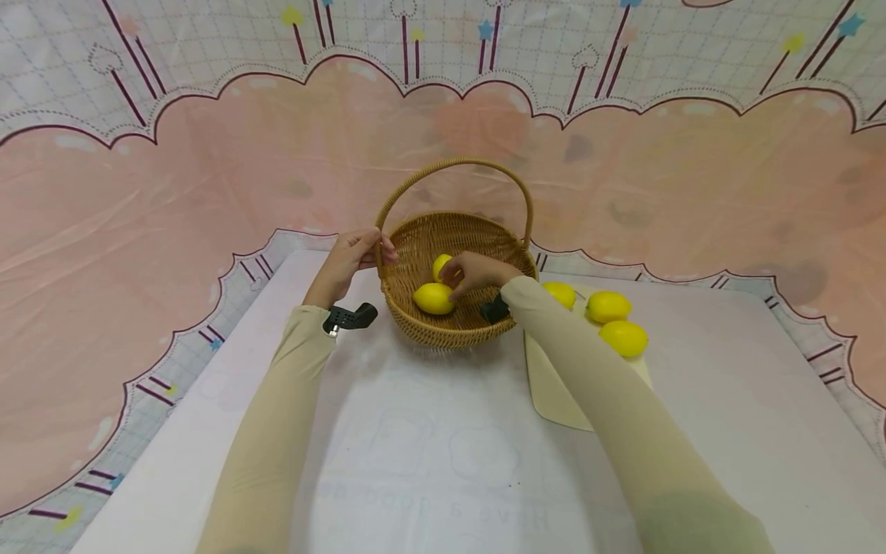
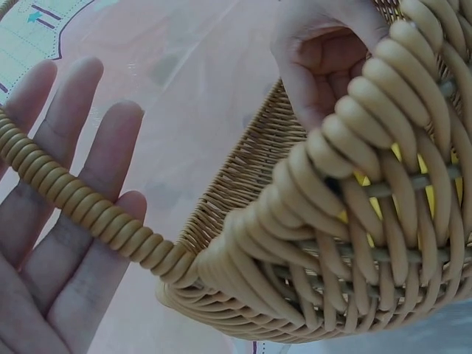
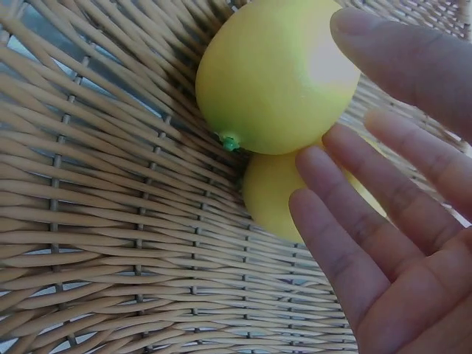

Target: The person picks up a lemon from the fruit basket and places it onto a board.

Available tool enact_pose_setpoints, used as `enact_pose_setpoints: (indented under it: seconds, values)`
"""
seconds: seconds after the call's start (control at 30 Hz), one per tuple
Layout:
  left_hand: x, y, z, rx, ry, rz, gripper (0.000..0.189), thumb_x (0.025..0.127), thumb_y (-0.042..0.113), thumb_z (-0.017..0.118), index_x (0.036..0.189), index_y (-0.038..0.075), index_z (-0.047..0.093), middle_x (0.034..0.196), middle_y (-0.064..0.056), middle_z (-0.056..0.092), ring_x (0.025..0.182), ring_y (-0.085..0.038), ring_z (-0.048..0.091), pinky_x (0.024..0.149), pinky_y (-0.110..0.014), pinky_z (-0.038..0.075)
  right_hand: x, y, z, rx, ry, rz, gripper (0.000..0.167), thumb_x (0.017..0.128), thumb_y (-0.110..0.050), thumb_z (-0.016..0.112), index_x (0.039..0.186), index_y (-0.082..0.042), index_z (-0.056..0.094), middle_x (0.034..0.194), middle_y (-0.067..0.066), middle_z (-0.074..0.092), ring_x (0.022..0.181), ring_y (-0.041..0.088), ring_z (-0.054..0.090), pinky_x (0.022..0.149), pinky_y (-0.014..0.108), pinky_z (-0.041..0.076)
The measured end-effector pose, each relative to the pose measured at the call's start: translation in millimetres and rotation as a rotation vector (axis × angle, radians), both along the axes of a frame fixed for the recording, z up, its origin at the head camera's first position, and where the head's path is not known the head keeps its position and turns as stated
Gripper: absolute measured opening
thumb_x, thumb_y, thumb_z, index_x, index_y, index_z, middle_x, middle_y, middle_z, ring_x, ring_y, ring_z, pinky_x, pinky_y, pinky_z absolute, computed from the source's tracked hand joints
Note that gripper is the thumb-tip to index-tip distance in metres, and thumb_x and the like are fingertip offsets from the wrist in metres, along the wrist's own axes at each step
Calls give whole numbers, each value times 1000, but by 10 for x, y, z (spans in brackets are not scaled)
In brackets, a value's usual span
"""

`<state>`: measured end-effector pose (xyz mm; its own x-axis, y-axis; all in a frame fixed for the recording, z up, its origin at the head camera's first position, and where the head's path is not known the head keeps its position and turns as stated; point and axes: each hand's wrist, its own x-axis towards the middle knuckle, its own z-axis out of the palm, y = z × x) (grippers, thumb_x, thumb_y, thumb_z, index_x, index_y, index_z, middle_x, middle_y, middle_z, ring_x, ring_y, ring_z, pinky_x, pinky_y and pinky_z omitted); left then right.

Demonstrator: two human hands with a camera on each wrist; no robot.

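Observation:
A brown wicker basket (image 1: 408,325) with a tall arched handle (image 1: 453,163) stands on the table, its bowl tipped toward me. Two yellow lemons lie inside: a front lemon (image 1: 434,299) and another lemon (image 1: 441,264) partly hidden behind my right hand. My left hand (image 1: 346,261) is at the handle's left foot; in the left wrist view its extended fingers (image 2: 110,158) pass behind the wrapped handle. Inside the basket, my right hand (image 1: 482,273) has its fingers spread beside the lemons. The right wrist view shows its thumb (image 3: 413,70) overlapping the nearer lemon (image 3: 273,81).
To the right of the basket lies a cream board (image 1: 561,396), partly under my right sleeve. Lemons sit at its far end: one lemon (image 1: 559,294) by the basket, a second lemon (image 1: 608,306) and a third lemon (image 1: 624,338). A patterned curtain (image 1: 228,169) hangs behind.

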<state>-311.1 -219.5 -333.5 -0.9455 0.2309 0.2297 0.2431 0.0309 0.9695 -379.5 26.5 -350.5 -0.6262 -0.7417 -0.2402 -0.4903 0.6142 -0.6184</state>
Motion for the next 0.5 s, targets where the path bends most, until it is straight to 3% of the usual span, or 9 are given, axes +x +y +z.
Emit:
enact_pose_setpoints:
  seconds: [0.27,0.5]
  values:
    - [-18,-8,-23,3,9,-9,35,100,31,41,81,15,65,77,7,70,75,-7,69,77,-20,56,-3,-4,-17,4,-9,33,43,84,-6,69,124,5,56,124,21,60,114,31,59,94,34,52]
    - [-29,-22,-40,18,55,-41,36,96,42,47,83,15,66,78,7,70,76,-7,69,76,-19,55,13,0,-27,46,-29,54,35,84,-8,70,117,1,64,121,18,63,111,28,61,94,34,51]
